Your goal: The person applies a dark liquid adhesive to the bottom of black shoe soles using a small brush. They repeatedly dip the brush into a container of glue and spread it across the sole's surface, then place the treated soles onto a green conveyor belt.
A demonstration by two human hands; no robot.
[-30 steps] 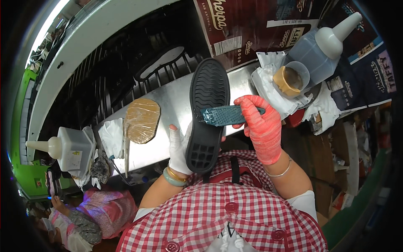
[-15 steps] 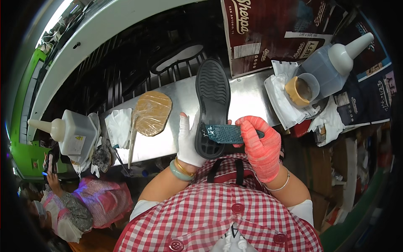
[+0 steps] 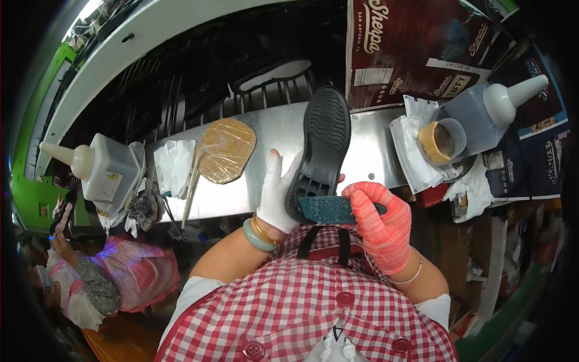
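My left hand (image 3: 278,191), in a white glove with a bare fingertip showing, grips a black shoe sole (image 3: 326,130) by its left edge near the heel. The sole's ridged tread faces up, and its heel end points towards me. In a red knitted glove, my right hand (image 3: 381,224) pinches the right end of a flat teal strip-like tool (image 3: 329,209) with a mesh-like texture. This tool lies across the heel of the sole; its exact kind I cannot tell. Fingers beneath the sole are mostly hidden.
Left on the metal table (image 3: 240,202) are a spouted bottle (image 3: 107,170), white cloth (image 3: 174,168) and a plastic-wrapped brown disc (image 3: 227,149). Right stand a clear spouted bottle (image 3: 467,114), a small cup (image 3: 443,143) and cardboard (image 3: 410,54). Another person (image 3: 129,271) sits at lower left.
The teal tool has moved down the sole towards the heel end nearest me. My hands and the sole sit slightly further right in view, and the sole is tilted more.
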